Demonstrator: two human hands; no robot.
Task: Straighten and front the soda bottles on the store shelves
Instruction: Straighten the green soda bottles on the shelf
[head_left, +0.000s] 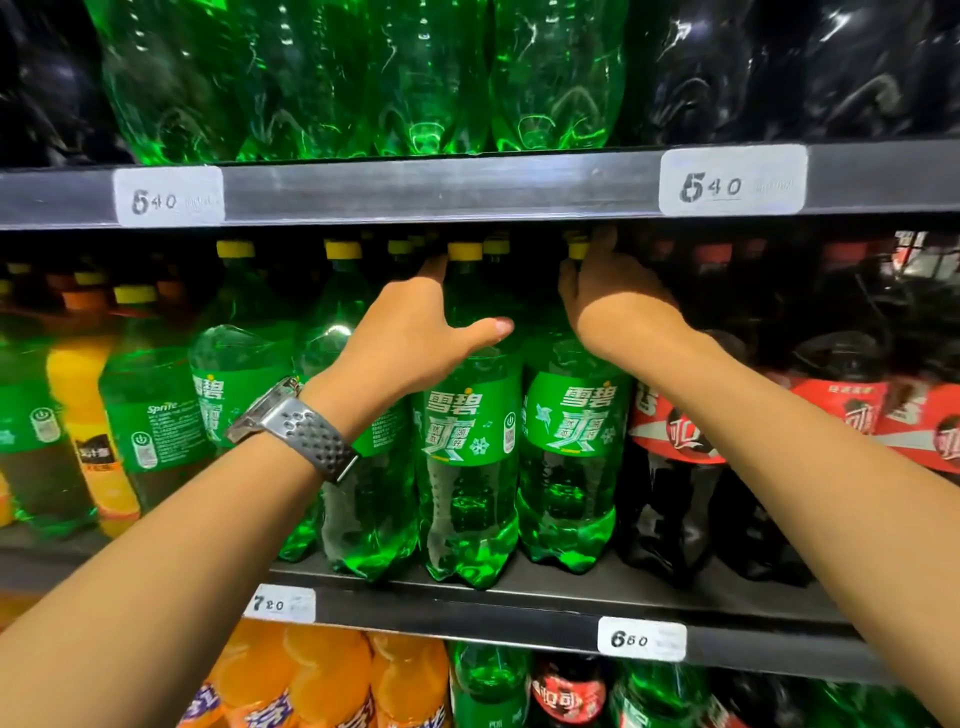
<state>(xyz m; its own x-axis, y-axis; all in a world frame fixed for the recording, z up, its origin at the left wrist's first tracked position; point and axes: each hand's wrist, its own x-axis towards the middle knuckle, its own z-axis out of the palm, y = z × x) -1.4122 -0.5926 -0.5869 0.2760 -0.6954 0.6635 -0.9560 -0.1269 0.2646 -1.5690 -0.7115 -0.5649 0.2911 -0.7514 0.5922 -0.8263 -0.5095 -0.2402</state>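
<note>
Now your left grip is clasping the shoulder of the green soda bottle, above-left of the 660 price tag; whether your right grip is closing, I cannot tell. It is probably heavy and slick, so favour the stiff neck.

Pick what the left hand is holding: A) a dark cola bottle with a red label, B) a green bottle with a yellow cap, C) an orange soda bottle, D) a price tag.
B: the left hand curls its thumb and fingers round the shoulder of a yellow-capped green bottle.
</note>
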